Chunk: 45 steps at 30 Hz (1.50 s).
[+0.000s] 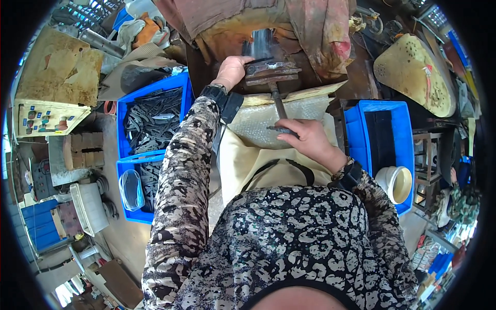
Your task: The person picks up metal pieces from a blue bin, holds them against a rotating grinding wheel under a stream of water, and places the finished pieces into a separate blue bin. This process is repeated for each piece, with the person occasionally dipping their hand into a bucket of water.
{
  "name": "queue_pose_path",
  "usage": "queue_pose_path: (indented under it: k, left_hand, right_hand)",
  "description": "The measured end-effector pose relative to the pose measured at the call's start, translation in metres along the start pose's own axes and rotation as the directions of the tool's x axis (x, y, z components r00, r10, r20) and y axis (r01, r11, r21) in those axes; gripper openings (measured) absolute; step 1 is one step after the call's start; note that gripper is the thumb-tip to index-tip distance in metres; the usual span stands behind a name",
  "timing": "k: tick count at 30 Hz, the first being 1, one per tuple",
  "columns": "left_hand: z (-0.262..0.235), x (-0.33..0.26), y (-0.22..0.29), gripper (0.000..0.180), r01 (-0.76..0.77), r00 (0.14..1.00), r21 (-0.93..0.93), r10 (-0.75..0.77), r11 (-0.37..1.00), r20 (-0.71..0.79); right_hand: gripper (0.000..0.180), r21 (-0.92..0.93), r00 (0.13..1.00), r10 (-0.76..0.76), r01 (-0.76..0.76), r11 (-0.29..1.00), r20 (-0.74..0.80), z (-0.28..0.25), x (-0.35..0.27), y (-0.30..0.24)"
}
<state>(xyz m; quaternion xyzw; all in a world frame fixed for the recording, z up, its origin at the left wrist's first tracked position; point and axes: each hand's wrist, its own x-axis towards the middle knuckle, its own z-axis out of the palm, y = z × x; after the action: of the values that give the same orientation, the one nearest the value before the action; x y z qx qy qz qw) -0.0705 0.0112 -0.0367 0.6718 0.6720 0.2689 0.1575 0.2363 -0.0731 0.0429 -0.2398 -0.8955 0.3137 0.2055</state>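
My left hand (231,72) is at the left end of a worn metal clamp-like holder (272,75), its fingers closed at a thin dark strip (258,60). Just beyond the strip stands a grey, blurred wheel or belt face (262,43). A metal rod (277,102) runs from the holder back toward me. At its near end my right hand (312,139) is closed, with a dark narrow piece (285,132) between thumb and forefinger. Whether that piece is joined to the rod cannot be seen.
At left, two blue bins (122,129) hold many dark flat metal pieces (155,119). A blue bin (359,137) at right carries a cream pot (400,185). Stained cloth (325,31) drapes the machine. Bubble wrap (258,121) and pale cloth (237,160) lie before me.
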Motion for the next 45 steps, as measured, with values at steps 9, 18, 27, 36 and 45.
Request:
queue_pose_path:
  k: [9,18,27,36,45]
  left_hand:
    - [-0.008,0.005,0.010,0.040,-0.145,0.986,0.160,0.128,0.977,0.110]
    - [-0.016,-0.012,0.009,0.043,-0.193,0.969,0.211,0.152,0.958,0.196]
    - [-0.029,-0.020,0.007,0.037,-0.164,0.986,0.132,0.168,0.978,-0.020]
    - [-0.021,-0.077,0.016,0.027,0.078,0.880,0.042,-0.049,0.996,-0.472]
    - [-0.020,-0.079,0.048,0.015,0.201,0.917,0.140,-0.137,0.970,-0.374]
  right_hand:
    - [0.024,-0.057,0.999,-0.028,0.026,0.998,-0.038,0.002,0.001,-0.001]
    - [0.024,-0.220,0.999,-0.040,0.037,0.975,-0.010,0.009,-0.004,-0.009]
    - [0.024,-0.122,0.994,-0.060,0.049,0.991,-0.090,0.015,0.003,0.007]
    - [0.030,0.164,0.910,0.138,-0.079,0.983,-0.391,-0.036,0.137,0.010]
    - [0.028,0.476,0.930,0.234,-0.074,0.877,-0.285,-0.084,0.254,0.053]
